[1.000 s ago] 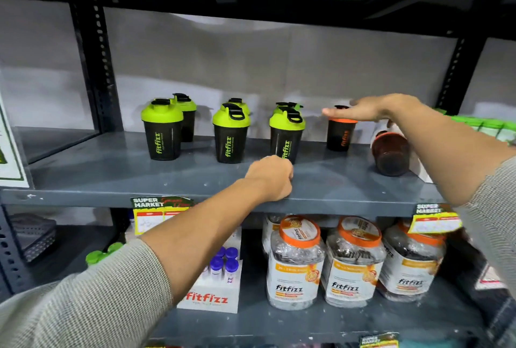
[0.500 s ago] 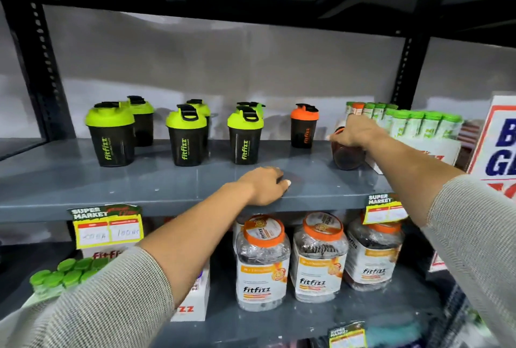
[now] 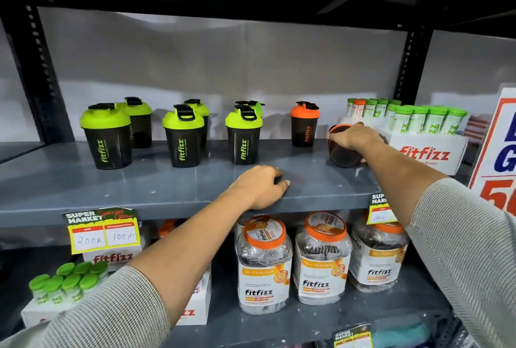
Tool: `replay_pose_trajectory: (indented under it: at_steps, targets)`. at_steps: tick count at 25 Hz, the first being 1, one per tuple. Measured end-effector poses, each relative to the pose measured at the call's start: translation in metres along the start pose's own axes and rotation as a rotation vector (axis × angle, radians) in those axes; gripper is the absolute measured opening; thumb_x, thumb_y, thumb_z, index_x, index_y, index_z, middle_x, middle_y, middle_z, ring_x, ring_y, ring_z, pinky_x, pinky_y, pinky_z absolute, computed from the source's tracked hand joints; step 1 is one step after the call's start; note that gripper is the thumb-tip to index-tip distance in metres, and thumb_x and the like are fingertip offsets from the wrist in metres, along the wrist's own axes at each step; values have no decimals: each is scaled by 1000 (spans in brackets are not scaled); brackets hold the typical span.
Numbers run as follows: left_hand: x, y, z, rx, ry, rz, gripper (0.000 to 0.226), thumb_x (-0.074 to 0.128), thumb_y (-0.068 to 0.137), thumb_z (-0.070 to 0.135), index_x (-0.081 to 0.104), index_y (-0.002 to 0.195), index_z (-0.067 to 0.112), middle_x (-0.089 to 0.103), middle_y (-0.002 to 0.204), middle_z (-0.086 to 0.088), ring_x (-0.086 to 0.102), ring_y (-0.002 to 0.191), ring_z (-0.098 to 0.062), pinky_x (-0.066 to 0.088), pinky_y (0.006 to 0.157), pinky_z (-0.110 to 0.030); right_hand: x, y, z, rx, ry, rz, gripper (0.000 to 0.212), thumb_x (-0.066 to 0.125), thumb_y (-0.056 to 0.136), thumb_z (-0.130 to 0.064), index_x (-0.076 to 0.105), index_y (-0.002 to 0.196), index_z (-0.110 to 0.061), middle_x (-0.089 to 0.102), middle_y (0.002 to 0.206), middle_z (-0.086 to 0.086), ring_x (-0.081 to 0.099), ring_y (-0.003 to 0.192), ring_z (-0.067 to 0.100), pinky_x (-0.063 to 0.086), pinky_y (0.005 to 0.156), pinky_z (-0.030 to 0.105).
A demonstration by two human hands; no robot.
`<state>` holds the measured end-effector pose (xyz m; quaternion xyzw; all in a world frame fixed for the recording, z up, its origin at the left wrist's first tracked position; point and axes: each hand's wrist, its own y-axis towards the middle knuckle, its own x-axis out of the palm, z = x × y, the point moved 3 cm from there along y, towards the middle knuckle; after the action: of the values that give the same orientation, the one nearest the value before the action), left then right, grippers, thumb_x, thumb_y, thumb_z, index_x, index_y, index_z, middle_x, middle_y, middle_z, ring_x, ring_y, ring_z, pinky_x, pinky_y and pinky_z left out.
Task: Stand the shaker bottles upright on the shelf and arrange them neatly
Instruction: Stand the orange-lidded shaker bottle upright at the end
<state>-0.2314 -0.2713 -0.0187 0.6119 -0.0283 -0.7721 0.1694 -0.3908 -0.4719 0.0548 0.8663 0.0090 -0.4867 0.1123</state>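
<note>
Several black shaker bottles with green lids stand upright in pairs on the grey shelf (image 3: 139, 188): one pair at the left (image 3: 107, 135), one in the middle (image 3: 183, 137), one further right (image 3: 243, 137). An orange-lidded shaker bottle (image 3: 304, 124) stands upright behind them. Another orange-lidded shaker (image 3: 344, 153) lies tipped on its side at the right, and my right hand (image 3: 353, 137) grips it from above. My left hand (image 3: 261, 187) rests curled on the shelf's front edge, holding nothing.
A white Fitfizz box (image 3: 427, 155) with green-capped tubes (image 3: 413, 119) stands right of the tipped shaker. A sign (image 3: 499, 146) leans at the far right. Below, clear jars with orange lids (image 3: 264, 264) and boxes fill the lower shelf. Price tags (image 3: 103, 232) hang on the edge.
My right hand left the top of the upright orange shaker, moved right and closed on the lying shaker. The view shifted right. My left hand stayed on the shelf edge.
</note>
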Motion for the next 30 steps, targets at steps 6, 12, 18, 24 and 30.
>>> replay_pose_trajectory:
  at_steps: [6,12,18,24,30]
  targets:
    - [-9,-10,4,19,-4,73,40,48,94,45,66,122,25,67,125,-2,62,114,-28,52,93,-43,7,-4,-4,10,311,39,87,65,74,-60,44,138,-4,56,131,14,54,119,35,50,81,35]
    - [-11,-24,-2,122,82,50,42,38,100,42,61,130,24,62,135,-1,57,122,-27,49,97,-44,10,-18,-34,-207,743,117,63,83,64,-40,49,114,-20,60,116,8,59,105,26,52,93,40]
    - [-9,-32,0,119,120,88,45,32,102,39,53,139,25,56,142,2,53,127,-25,48,98,-42,28,-14,-28,-165,714,102,103,93,51,-38,36,133,-14,55,128,9,52,120,31,47,101,46]
    - [-12,-30,-1,113,98,96,43,35,99,41,57,134,28,59,139,4,55,125,-25,49,96,-42,44,-22,-33,-236,537,122,109,94,54,-41,32,137,-9,52,134,14,50,126,35,45,102,46]
    - [-12,-27,-4,79,58,63,42,40,97,44,61,130,30,58,139,9,56,125,-24,48,99,-41,37,-22,-35,-221,529,-9,112,93,58,-39,26,141,-5,48,138,13,46,130,33,42,103,42]
